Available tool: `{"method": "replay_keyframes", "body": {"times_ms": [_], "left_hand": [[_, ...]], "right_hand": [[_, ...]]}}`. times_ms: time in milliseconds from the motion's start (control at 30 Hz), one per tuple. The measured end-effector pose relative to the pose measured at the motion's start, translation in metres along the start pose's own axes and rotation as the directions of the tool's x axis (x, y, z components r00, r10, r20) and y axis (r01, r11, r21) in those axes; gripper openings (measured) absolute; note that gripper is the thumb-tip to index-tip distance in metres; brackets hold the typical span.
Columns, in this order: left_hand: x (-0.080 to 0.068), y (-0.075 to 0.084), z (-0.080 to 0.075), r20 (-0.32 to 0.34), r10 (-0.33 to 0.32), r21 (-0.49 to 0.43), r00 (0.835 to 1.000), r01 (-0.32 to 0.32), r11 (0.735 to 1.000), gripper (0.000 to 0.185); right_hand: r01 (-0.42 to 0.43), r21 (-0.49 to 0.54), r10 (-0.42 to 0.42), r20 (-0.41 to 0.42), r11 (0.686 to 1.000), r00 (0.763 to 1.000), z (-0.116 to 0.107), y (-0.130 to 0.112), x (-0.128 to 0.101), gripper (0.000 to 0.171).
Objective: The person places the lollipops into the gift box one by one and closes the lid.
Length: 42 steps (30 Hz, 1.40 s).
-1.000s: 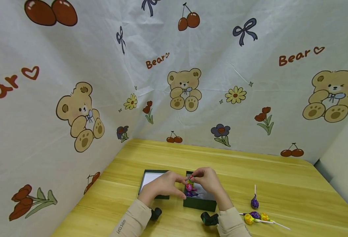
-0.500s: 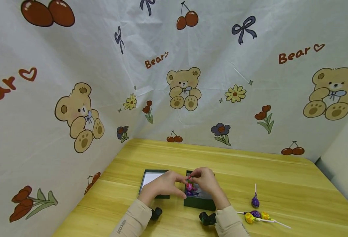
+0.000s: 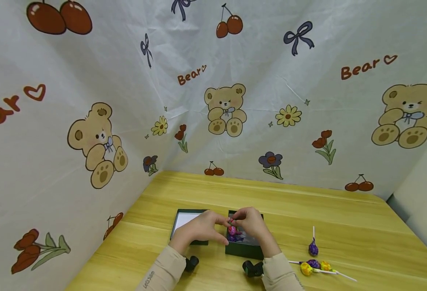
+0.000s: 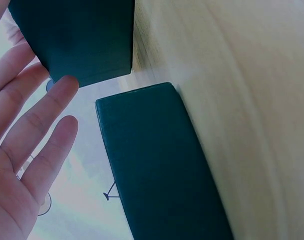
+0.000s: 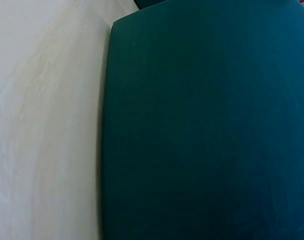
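The head view is bright and evenly lit, with soft, diffuse light and only faint shadows under the hands and beside the dark green box (image 3: 244, 250) on the wooden table (image 3: 362, 226). The wide lens bends the printed cloth backdrop (image 3: 235, 81), most strongly toward 9 and 3 o'clock. The centre is sharp. The left wrist view is washed out, and the table blurs from 12 to 5 o'clock. The right wrist view sits too close: the box wall fills it, soft and out of focus, with pale glare at 9 o'clock.
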State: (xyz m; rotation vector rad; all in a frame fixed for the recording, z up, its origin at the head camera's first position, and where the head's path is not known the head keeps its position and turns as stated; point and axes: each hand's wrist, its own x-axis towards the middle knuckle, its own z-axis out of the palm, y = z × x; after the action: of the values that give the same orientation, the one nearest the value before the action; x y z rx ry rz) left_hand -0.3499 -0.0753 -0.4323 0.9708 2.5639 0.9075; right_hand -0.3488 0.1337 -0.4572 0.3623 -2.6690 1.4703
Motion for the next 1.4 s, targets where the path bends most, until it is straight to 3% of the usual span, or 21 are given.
{"method": "replay_keyframes", "body": {"times_ms": [367, 933, 1400], "left_hand": [[0.0, -0.001, 0.001, -0.001, 0.015, -0.002, 1.0, -0.015, 1.0, 0.048], [0.0, 0.0, 0.001, -0.001, -0.014, -0.002, 1.0, 0.014, 1.0, 0.049], [0.002, -0.003, 0.002, -0.001, -0.002, 0.001, 1.0, 0.002, 1.0, 0.045]], "right_hand": [[-0.061, 0.021, 0.061, -0.008, 0.998, 0.998, 0.003, 0.004, -0.001, 0.007], [-0.09, -0.028, 0.089, -0.039, 0.996, 0.995, -0.001, -0.004, -0.002, 0.01], [-0.091, -0.05, 0.085, -0.118, 0.995, 0.989, -0.047, -0.027, -0.019, 0.013]]}}
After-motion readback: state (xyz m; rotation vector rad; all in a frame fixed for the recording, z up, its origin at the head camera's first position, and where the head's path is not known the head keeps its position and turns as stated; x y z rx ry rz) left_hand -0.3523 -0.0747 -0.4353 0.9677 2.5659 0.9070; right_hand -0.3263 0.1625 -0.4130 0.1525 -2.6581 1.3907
